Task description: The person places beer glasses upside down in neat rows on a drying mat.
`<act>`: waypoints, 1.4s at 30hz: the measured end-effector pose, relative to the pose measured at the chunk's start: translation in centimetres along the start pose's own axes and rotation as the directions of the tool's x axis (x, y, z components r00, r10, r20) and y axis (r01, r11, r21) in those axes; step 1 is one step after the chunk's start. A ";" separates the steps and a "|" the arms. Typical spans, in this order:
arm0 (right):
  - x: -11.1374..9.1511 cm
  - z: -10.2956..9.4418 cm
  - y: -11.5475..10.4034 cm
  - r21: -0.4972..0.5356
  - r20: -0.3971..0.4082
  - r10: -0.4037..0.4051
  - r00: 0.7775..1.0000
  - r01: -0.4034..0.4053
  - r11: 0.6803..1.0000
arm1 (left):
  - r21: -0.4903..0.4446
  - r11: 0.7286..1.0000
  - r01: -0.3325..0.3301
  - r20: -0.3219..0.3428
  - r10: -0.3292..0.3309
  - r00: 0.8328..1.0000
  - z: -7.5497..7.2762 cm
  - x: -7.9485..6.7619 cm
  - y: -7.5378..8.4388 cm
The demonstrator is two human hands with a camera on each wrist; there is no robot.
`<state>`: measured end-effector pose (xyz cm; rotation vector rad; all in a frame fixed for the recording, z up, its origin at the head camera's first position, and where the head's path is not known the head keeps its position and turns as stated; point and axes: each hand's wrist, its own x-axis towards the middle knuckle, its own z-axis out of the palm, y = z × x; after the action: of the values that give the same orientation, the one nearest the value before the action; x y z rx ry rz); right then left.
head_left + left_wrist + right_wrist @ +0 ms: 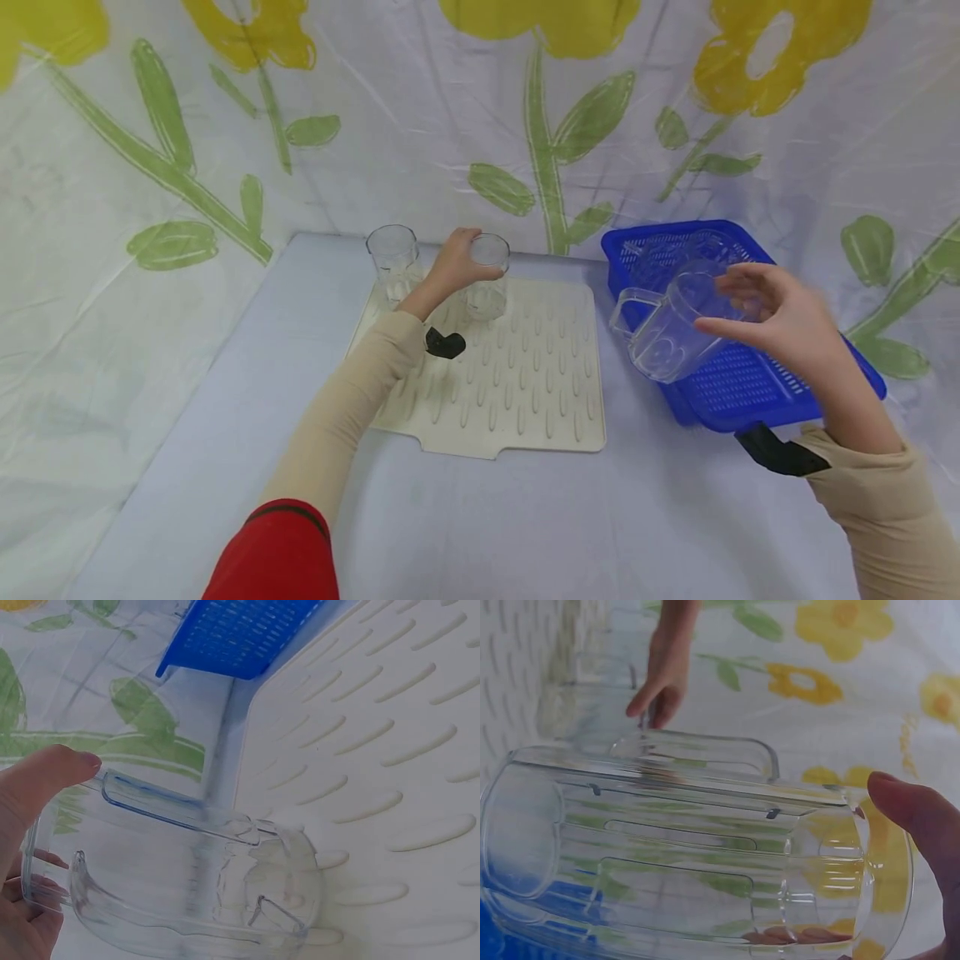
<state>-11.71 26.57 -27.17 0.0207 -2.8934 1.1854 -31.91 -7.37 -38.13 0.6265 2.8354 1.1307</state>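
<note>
My left hand (457, 268) grips a clear glass mug (486, 300) near its rim, thumb on one side and fingers on the other. That mug stands upright at the back of the cream ribbed drying mat (525, 367); its handle shows in the left wrist view. Just left of it is another clear glass (393, 258), also upright. Over the blue basket (738, 421), my right hand (795, 321) holds a second clear mug (671, 333) by its rim end, tilted, with the handle towards the mat. Thumb and fingers span its rim in the right wrist view.
More clear glassware (712, 246) lies in the back of the basket, partly hidden by the held mug. A pale cloth covers the table (540, 517). Behind it hangs a white sheet (405, 125) with yellow flowers and green leaves.
</note>
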 end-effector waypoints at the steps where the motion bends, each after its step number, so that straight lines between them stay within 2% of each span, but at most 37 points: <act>1: 0.0 0.1 0.0 0.002 0.002 0.002 1.000 -0.002 1.000 | 0.006 1.000 -0.001 -0.003 0.001 1.000 0.0 0.0 0.0; 7: -0.3 0.6 -0.3 0.010 0.017 0.012 1.000 -0.012 1.000 | 0.006 1.000 0.004 0.010 -0.004 1.000 0.1 -0.2 0.4; 10: -0.4 1.0 -0.2 0.002 0.031 -0.004 1.000 0.004 1.000 | 0.010 1.000 0.003 -0.006 -0.003 1.000 0.3 -0.5 0.4; 17: -0.6 1.6 -0.1 0.039 0.080 -0.055 0.995 0.052 0.998 | 0.075 0.994 -0.079 -0.078 0.085 0.993 0.4 -1.7 0.4; 20: -0.7 1.9 -0.1 0.047 0.084 -0.067 0.994 0.063 0.997 | 0.074 0.986 -0.148 -0.133 0.156 0.979 0.5 -2.6 0.6; 23: -0.8 2.2 -0.1 0.051 0.087 -0.082 0.993 0.078 0.996 | 0.066 0.966 -0.251 -0.180 0.259 0.949 1.0 -3.8 1.2; 25: -0.9 2.3 -0.1 0.050 0.089 -0.093 0.992 0.089 0.995 | 0.045 0.947 -0.317 -0.179 0.320 0.930 1.5 -4.8 1.8; 27: -0.9 2.5 -0.1 0.059 0.090 -0.106 0.990 0.101 0.993 | 0.016 0.931 -0.365 -0.145 0.363 0.920 2.3 -5.9 2.4; 30: -1.0 3.0 -0.2 0.092 0.096 -0.126 0.987 0.117 0.989 | -0.043 0.916 -0.400 -0.053 0.398 0.916 3.6 -7.7 3.2; 34: -1.1 3.5 -0.3 0.123 0.097 -0.156 0.983 0.144 0.982 | -0.125 0.909 -0.398 0.078 0.409 0.909 5.4 -9.7 3.8; 37: -1.2 3.8 -0.4 0.134 0.093 -0.174 0.980 0.161 0.978 | -0.193 0.910 -0.367 0.168 0.399 0.901 6.7 -10.6 3.9; 42: -1.3 4.1 -0.5 0.165 0.091 -0.192 0.977 0.176 0.971 | -0.277 0.899 -0.339 0.270 0.412 0.870 8.4 -11.5 4.3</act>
<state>-10.42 23.29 -29.76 0.3571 -2.8005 1.4112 -18.39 -3.39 -42.91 1.2583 2.3255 1.2309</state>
